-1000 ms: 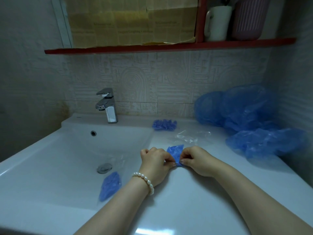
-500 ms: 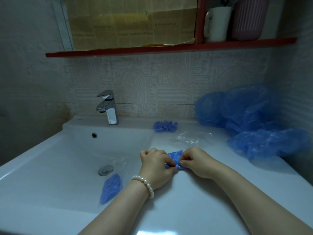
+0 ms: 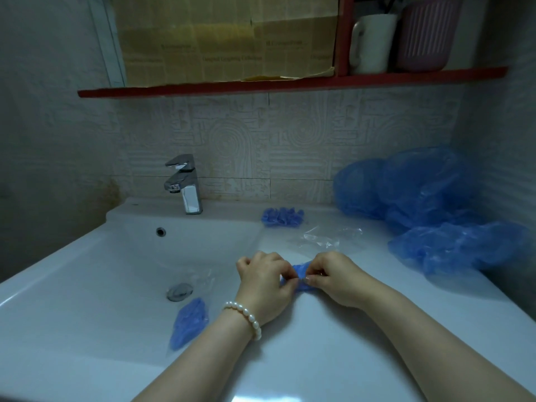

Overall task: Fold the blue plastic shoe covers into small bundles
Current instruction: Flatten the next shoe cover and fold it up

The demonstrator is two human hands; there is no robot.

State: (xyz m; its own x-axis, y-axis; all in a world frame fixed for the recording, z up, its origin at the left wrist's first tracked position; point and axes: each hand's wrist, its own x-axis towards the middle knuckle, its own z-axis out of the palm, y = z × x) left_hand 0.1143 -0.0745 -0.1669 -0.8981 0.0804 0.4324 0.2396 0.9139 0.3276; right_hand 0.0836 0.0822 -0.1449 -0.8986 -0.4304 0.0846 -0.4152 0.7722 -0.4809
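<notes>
A small blue shoe cover bundle (image 3: 300, 276) lies on the white countertop (image 3: 333, 338) between my hands. My left hand (image 3: 265, 285), with a pearl bracelet at the wrist, pinches its left side. My right hand (image 3: 333, 278) pinches its right side; most of the bundle is hidden by my fingers. A finished bundle (image 3: 282, 217) sits near the back wall. Another blue bundle (image 3: 188, 322) lies inside the sink basin (image 3: 116, 271). A loose pile of unfolded blue shoe covers (image 3: 429, 207) fills the back right corner.
A chrome faucet (image 3: 185, 184) stands behind the basin, and the drain (image 3: 179, 291) lies at its bottom. Clear plastic wrap (image 3: 324, 240) lies beyond my hands. A red shelf (image 3: 290, 82) above holds a white mug (image 3: 372, 43) and a pink container (image 3: 425, 34).
The blue cover between my hands has been squeezed smaller, and my fingers have closed in around it. Both hands stay at the same spot on the counter.
</notes>
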